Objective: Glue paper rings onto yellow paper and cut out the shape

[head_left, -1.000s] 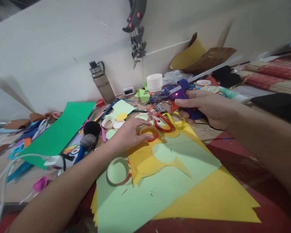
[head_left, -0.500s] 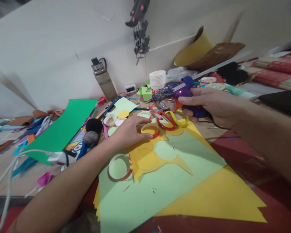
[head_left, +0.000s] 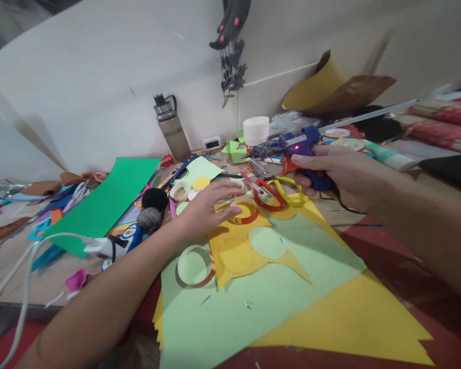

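Observation:
My left hand (head_left: 209, 206) is open over the yellow paper, fingers stretched out and thumb apart. Its thumb is at the left edge of a short paper ring (head_left: 249, 219) with a red band; whether it touches I cannot tell. My right hand (head_left: 330, 166) grips a blue glue gun (head_left: 307, 141) with a red light on and an orange trigger, its nozzle pointing left. Beneath the ring lies a yellow paper offcut (head_left: 261, 264) with a round hole and a drawn circle. Another paper ring (head_left: 196, 266) rests nearer to me, on the light green sheet (head_left: 215, 328).
Red-handled scissors (head_left: 271, 197) and yellow-handled scissors (head_left: 297, 192) lie between my hands. Behind them are a stack of white paper cups (head_left: 255, 130) and a water bottle (head_left: 174, 136). Green card (head_left: 103, 200), yarn balls (head_left: 153, 200) and a white cable (head_left: 26, 277) are at left.
My left fingers have straightened and the thumb has drawn back left from the ring. The ring stays in place. My right hand still holds the glue gun; the whole view has shifted slightly.

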A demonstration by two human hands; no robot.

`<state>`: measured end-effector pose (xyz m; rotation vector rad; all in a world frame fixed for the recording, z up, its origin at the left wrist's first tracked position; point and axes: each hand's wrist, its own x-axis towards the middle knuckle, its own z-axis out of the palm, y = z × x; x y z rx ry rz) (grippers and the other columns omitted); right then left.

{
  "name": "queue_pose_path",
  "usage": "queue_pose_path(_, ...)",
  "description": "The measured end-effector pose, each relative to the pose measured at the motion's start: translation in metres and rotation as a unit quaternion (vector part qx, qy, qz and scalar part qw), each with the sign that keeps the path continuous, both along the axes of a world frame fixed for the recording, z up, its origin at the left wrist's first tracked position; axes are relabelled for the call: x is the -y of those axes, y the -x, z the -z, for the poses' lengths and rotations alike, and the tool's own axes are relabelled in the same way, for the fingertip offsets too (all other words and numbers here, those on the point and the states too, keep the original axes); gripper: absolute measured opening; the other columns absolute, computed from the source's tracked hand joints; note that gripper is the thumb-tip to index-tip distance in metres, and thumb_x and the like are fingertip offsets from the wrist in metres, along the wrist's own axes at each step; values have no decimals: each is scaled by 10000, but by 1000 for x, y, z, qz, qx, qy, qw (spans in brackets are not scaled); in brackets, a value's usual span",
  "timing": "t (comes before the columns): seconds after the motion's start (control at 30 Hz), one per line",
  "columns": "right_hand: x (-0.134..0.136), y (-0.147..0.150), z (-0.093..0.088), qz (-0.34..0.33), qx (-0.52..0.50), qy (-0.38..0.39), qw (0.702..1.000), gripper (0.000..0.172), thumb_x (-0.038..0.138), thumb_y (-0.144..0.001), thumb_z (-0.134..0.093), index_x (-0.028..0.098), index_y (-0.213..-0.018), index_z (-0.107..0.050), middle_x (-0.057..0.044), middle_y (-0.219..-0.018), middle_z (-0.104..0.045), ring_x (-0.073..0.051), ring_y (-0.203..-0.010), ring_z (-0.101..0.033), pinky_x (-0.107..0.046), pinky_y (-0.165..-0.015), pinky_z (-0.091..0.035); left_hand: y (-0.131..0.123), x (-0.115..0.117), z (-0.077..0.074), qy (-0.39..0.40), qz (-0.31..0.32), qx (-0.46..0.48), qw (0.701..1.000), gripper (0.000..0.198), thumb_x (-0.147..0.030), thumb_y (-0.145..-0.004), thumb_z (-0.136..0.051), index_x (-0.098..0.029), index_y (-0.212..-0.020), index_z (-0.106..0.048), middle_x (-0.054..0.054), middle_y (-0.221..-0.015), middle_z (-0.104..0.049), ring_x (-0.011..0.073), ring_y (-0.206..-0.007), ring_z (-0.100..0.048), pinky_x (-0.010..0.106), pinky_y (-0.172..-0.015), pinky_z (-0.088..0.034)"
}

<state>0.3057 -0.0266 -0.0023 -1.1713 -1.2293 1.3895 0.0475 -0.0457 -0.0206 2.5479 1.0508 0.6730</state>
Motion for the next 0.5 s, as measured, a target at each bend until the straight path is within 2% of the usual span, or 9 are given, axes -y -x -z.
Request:
queue_pose_path(0.07, 0, 2, 0, 8, 6, 7, 1000, 210, 158, -893, -546, 179, -689, -499, 27, -492, -513, -62, -396, -451, -141, -349, -349, -4, 0, 2, -15, 60, -26, 998, 406, -370, -941, -526, -242, -1325, -560, 84, -1441, -528, 202, -1366, -443, 407, -1137, -354)
queue_pose_path(0.13, 1, 3, 0, 14, 14, 9, 1000, 198, 153, -889, -552, 182, -700, -496, 32, -495, -506, -65, -411, -460, -138, -358, -348, -6, 1, 3, -21, 87, -69, 994, 431, -366, -975, -457, -259, -1391, -496, 67, -1501, -460, 189, -1407, -393, 405, -1160, -312)
queue_pose_path(0.27, 1, 3, 0, 18, 22, 10, 1000, 186, 169, -892, -554, 181, -714, -499, 29, -506, -508, -64, -416, -454, -140, -358, -332, -5, 4, 3, -32, 96, -125, 987, 426, -346, -1011, -356, -266, -1410, -482, 46, -1507, -451, 181, -1393, -414, 383, -1144, -309)
queue_pose_path(0.5, 1, 2, 1, 17, 20, 12, 1000, 157, 170, -899, -547, 171, -743, -526, 33, -505, -497, -65, -406, -444, -155, -360, -334, -5, -1, 4, -12, 110, -161, 981, 445, -390, -1017, -324, -298, -1437, -438, 30, -1547, -394, 196, -1394, -402, 398, -1122, -299)
